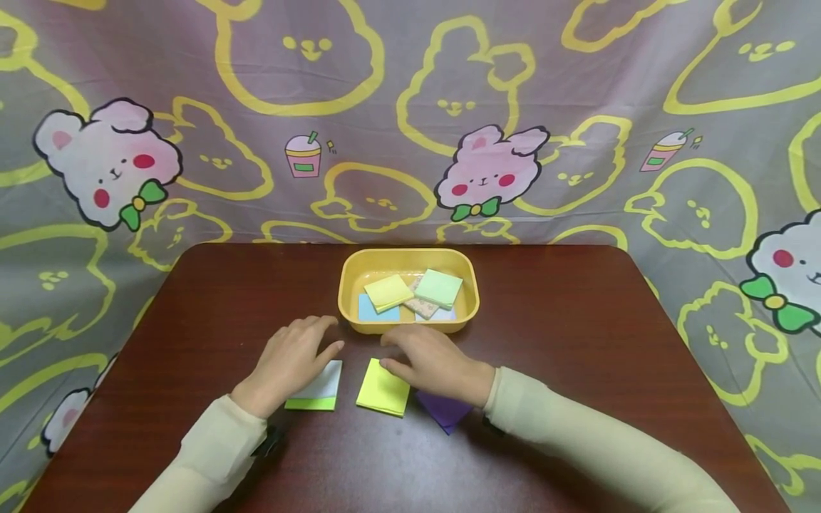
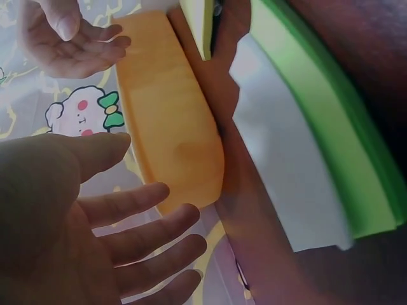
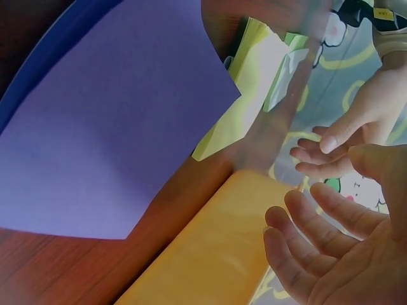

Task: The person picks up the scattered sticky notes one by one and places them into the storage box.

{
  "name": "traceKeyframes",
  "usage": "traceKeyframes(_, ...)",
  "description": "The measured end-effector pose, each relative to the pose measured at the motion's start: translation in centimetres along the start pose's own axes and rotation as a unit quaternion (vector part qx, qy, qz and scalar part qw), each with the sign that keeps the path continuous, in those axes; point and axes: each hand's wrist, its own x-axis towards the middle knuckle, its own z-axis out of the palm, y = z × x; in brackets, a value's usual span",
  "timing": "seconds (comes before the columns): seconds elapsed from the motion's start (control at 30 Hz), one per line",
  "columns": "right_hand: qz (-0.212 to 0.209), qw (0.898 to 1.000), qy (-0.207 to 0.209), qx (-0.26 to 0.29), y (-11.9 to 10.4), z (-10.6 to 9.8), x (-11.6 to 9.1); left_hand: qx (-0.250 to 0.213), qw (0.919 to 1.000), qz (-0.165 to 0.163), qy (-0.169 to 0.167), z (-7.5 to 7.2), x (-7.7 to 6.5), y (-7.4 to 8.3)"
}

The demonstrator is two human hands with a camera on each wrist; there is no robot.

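Note:
My left hand [image 1: 288, 363] hovers with relaxed fingers over a pale blue-white and green sticky note pad [image 1: 323, 388], partly hiding it. That pad [image 2: 286, 152] looms large in the left wrist view. My right hand [image 1: 436, 362] holds nothing, its fingers loosely bent in front of the yellow plastic tray [image 1: 410, 328]. Below its thumb lies a bright yellow sticky note pad [image 1: 378, 395]. Under the right wrist is a purple sticky note pad [image 1: 445, 411], half covered in the head view but broad in the right wrist view. No pad is in either hand.
Inside the tray are a yellow pad [image 1: 388, 291], a light green pad [image 1: 439, 287], a brown patterned pad [image 1: 420, 306], a blue pad [image 1: 375, 308] and a whitish one. A patterned cloth [image 1: 385, 142] hangs behind the dark wooden table [image 1: 551, 306].

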Motion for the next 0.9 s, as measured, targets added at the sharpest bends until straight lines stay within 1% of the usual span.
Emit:
traceKeyframes(0.13, -0.002, 1.0, -0.004, -0.01, -0.1, 0.2, 0.0, 0.006, 0.9999, 0.002, -0.01, 0.3, -0.3, -0.2)
traceKeyframes(0.37, 0.01, 1.0, -0.012, -0.024, -0.4, 0.4, 0.1, 0.018, 0.9994, 0.014, -0.025, 0.7, -1.0, -0.5)
traceKeyframes(0.57, 0.013, 1.0, -0.02, -0.017, -0.4, 0.9, 0.1, 0.02, 0.998, 0.012, -0.058, 1.2, -1.2, -0.7)
traceKeyframes(0.7, 0.015, 0.999, -0.024, -0.021, -0.4, 1.1, 0.2, 0.03, 0.9965, 0.014, -0.076, 1.4, -1.2, -0.9)
traceKeyframes(0.9, 0.013, 0.999, -0.022, -0.023, -0.3, 1.0, 0.2, 0.043, 0.9956, 0.024, -0.08, 1.4, -1.3, -0.9)
